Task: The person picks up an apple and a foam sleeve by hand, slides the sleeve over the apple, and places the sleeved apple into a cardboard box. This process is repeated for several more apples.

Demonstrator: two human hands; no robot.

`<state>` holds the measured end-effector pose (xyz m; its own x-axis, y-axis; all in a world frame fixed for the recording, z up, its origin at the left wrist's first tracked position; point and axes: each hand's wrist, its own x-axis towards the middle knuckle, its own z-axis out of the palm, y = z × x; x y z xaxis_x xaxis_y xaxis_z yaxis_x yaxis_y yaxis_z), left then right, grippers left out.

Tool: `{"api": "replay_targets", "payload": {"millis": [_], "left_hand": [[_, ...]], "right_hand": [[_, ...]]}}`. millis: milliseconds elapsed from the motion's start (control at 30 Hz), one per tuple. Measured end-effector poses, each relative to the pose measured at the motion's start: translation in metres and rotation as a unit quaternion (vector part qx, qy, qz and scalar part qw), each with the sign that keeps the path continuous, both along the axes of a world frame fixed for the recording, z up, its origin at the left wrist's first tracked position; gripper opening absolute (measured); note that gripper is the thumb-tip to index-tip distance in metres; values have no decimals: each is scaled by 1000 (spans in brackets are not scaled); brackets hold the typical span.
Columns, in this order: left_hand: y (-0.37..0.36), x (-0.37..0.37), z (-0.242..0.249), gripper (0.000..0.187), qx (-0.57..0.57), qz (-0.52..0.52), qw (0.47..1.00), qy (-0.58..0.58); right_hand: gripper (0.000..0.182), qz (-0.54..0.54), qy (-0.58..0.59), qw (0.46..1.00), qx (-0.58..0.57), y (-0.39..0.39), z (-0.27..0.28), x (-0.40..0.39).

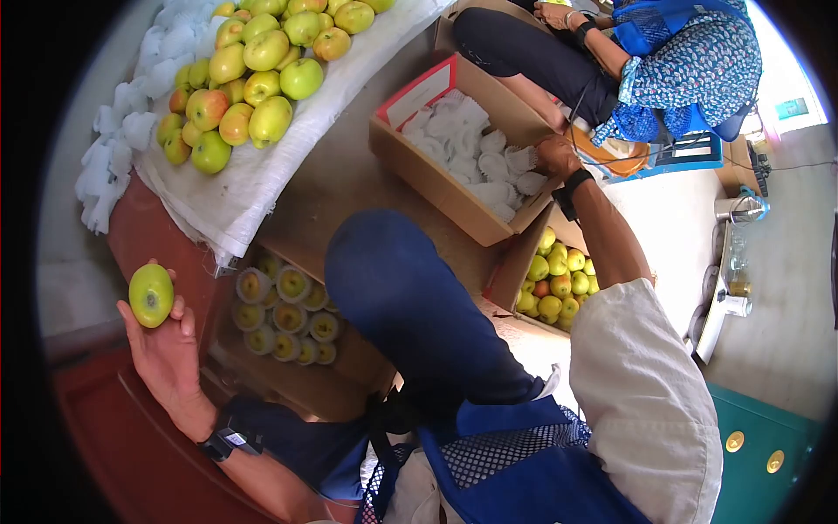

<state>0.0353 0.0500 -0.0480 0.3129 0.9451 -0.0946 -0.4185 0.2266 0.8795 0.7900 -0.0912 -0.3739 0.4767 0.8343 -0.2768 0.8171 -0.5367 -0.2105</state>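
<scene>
At the left, my left hand (166,349) holds up a green apple (151,295) with a dark spot facing me. My right hand (559,157) reaches to the right end of an open cardboard box (454,196) filled with white foam nets (471,144); its fingers are closed at a net there, partly hidden. Below, between my left hand and my knee, another box (349,384) contains several apples in foam nets (290,314). A pile of bare green and red apples (262,79) lies on a white sheet (231,196) at the upper left.
A third box (506,275) with bare apples (559,279) stands below my right wrist. At the top right sits another person (690,79) in a patterned blue top. More foam nets (113,148) lie at the sheet's left edge. My raised knee (393,271) is between the boxes.
</scene>
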Motion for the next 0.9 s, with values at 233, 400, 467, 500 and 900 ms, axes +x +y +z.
{"api": "replay_targets", "payload": {"millis": [233, 400, 467, 500, 900], "left_hand": [[3, 3, -3, 64, -1, 2, 1000, 2], [1, 6, -1, 62, -14, 7, 1000, 0], [2, 6, -2, 61, -15, 3, 1000, -17], [3, 2, -3, 60, -19, 0, 999, -30], [10, -19, -1, 39, 61, 121, 985, 111]], "right_hand": [[18, 190, 5, 981, -28, 3, -17, -9], [20, -249, 295, 922, -33, 11, 39, -59], [20, -223, 325, 919, -27, 0, 43, -58], [21, -195, 357, 913, -24, -4, 41, -58], [30, -218, 462, 833, 210, -25, 127, -143]]}}
